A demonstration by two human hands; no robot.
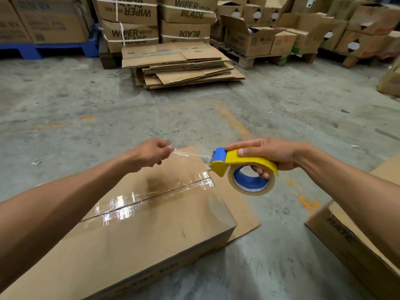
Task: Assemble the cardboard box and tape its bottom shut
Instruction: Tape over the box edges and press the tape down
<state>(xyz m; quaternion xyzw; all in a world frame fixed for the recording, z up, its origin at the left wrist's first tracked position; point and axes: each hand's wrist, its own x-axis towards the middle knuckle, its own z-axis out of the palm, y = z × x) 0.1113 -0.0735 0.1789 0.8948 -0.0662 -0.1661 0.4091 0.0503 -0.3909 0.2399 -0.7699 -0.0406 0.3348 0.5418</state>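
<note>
1. Head view: the cardboard box (138, 230) sits on the concrete floor (216, 109) in the near left part of the floor, flaps side up, with one loose flap (240, 211) lying flat on the floor along its right side.
2. A strip of clear tape (138, 200) already runs along the centre seam where the two flaps meet, shiny and a little wrinkled, reaching the box's far right edge.
3. The right hand (266, 154) is wrapped round a yellow tape dispenser (244, 163): thumb on top of the handle, fingers curled underneath through the roll. The dispenser hangs in the air just beyond the far right corner of the box.
4. The dispenser's blue front piece (218, 153) points left, and its tape roll (251, 180) has a blue core.
5. The left hand (151, 153) is clenched, pinching the free end of a stretched length of tape (190, 154) between thumb and fingers. It is above the far edge of the box.
6. That length runs taut from the left hand to the dispenser's front, above the box top and not touching it.
7. By the right edge of the floor stands another brown carton (350, 245), printed lettering on its side.
8. Farther back, a pile of flattened cartons (184, 66) lies on the floor.
9. Behind it, stacked cartons marked "WIPER BLADE" (129, 20) stand on pallets, with a blue pallet (49, 48) at the far left.
</note>
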